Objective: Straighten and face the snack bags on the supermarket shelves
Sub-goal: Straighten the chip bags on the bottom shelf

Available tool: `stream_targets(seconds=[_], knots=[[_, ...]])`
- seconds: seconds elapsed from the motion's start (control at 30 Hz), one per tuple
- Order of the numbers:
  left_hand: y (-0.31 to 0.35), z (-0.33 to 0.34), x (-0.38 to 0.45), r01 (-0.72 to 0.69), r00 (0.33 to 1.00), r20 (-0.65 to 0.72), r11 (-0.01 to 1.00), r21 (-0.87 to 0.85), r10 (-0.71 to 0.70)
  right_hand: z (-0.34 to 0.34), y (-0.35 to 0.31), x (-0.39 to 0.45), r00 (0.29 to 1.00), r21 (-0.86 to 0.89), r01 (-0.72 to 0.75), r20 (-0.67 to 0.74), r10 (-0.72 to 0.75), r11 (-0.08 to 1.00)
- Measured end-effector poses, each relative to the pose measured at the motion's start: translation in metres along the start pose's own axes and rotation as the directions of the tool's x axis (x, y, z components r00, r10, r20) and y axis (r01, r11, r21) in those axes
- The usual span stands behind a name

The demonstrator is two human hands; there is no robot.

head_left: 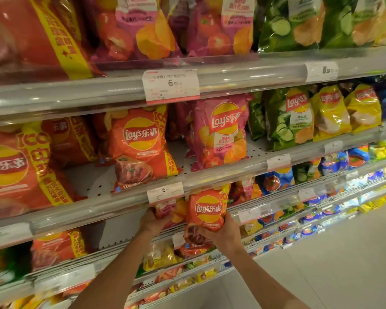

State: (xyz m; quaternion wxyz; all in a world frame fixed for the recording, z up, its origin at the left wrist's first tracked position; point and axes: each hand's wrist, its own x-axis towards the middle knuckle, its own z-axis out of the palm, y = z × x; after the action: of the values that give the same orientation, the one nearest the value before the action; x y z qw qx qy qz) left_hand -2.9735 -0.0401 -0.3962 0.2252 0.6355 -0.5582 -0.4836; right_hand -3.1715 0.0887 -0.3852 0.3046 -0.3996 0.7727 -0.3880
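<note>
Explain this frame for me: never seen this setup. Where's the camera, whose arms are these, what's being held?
There is no robot here. One wide-angle camera sits on a person's head, looking forward and down, so the two bare arms rising from the bottom edge are the wearer's own.

Ahead are grey supermarket shelves with white price tags, stocked with crisp bags: orange-red, pink, green with cucumber slices, and yellow.

The right hand grips a small orange-red crisp bag with a red-and-yellow round logo, upright and logo outward, at the third shelf down. The left hand holds a smaller pink-and-yellow bag beside it, partly hidden under the shelf edge.
</note>
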Motion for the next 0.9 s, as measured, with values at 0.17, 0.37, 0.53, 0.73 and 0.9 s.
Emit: stream_targets(seconds=[0.17, 0.37, 0.53, 0.73, 0.9], knots=[[-0.027, -0.034, -0.023, -0.107, 0.993, -0.031, 0.975, 0.193, 0.115, 0.03, -0.024, -0.021, 0.999, 0.005, 0.044, 0.017, -0.044, 0.999], [-0.061, -0.096, -0.065, -0.221, 0.934, -0.125, 0.814, 0.537, 0.336, 0.086, -0.058, -0.04, 0.992, 0.0, 0.064, 0.11, -0.064, 0.998], [-0.103, -0.138, -0.094, -0.161, 0.898, -0.205, 0.726, 0.668, 0.388, 0.13, -0.086, -0.051, 0.973, 0.035, 0.108, 0.2, -0.113, 0.994], [-0.137, -0.164, -0.101, -0.101, 0.933, -0.115, 0.557, 0.824, 0.34, 0.171, -0.119, -0.051, 0.963, 0.014, 0.167, 0.211, -0.166, 0.986], [-0.143, -0.168, -0.098, -0.124, 0.945, -0.045, 0.482, 0.867, 0.324, 0.2, -0.135, -0.032, 0.976, 0.029, 0.122, 0.178, -0.125, 0.992]])
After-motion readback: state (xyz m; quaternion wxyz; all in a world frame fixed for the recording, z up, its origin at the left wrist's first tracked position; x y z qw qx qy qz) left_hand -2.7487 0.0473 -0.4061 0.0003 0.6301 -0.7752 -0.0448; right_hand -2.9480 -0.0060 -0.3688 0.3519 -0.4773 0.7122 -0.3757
